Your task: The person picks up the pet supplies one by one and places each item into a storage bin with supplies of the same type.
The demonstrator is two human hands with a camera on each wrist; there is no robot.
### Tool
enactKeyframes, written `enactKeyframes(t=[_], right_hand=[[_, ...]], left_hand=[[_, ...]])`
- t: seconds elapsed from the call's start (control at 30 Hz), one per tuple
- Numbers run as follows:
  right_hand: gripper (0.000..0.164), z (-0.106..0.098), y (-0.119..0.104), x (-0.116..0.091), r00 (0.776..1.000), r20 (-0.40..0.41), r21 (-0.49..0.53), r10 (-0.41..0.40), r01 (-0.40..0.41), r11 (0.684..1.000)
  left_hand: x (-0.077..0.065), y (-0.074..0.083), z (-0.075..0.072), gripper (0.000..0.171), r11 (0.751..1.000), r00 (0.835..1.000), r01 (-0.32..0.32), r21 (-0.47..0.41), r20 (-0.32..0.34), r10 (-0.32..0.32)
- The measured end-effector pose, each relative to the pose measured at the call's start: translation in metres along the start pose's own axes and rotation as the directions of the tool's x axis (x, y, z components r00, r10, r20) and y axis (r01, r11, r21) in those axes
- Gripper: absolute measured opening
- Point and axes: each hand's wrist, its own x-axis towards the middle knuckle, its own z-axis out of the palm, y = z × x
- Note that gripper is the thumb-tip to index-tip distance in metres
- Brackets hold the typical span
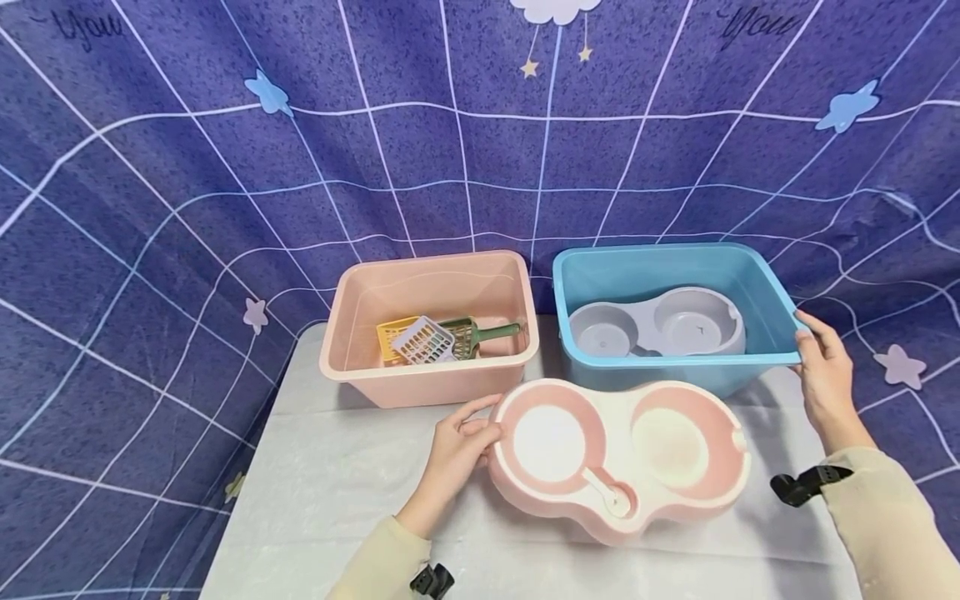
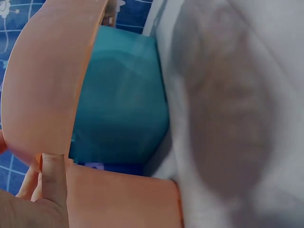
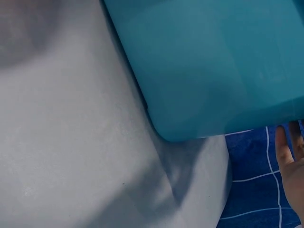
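Observation:
My left hand [image 1: 465,433] pinches the left edge of a pink double pet bowl [image 1: 618,417], with the thumb on its side. The bowl hangs above the table, tilted towards the head camera, a small white scoop [image 1: 607,493] in its front recess. In the left wrist view, the pink bowl's side [image 2: 42,90] stands apart from its shadow on the cloth. My right hand [image 1: 828,375] holds the right rim of a blue bin [image 1: 675,258], thumb near the front corner. Inside that bin sits a grey double pet bowl [image 1: 693,329].
Left of the blue bin stands a pink bin [image 1: 431,387] with a yellow, a light purple and a green slotted litter scoop [image 1: 495,332] in it. A white cloth covers the table [image 1: 322,492]. Behind hangs a blue patterned curtain [image 1: 480,150].

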Motion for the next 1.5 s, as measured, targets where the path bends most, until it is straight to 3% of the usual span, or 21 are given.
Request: enactKeyframes(t=[0.2,0.63,1.0,1.5], right_hand=[[0.035,0.000,-0.001,-0.002,1.000,0.018,0.017,0.002,-0.003,1.000],[0.035,-0.001,0.000,-0.002,1.000,0.026,0.055,-0.012,0.010,0.998],[0.032,0.003,-0.002,-0.001,0.998,-0.063,0.001,0.011,-0.011,1.000],[0.031,0.003,-0.002,0.000,1.000,-0.005,0.076,-0.002,0.002,0.997]], left_hand=[[0.002,0.016,0.002,0.046,0.999,0.999,-0.037,-0.031,0.000,0.037],[0.014,0.046,0.013,0.045,0.997,1.000,-0.014,-0.082,-0.019,0.012],[0.030,0.058,0.026,0.042,0.993,0.998,-0.058,-0.105,-0.041,0.053],[0.052,0.075,0.044,0.042,0.983,0.996,-0.072,-0.166,-0.063,0.063]])
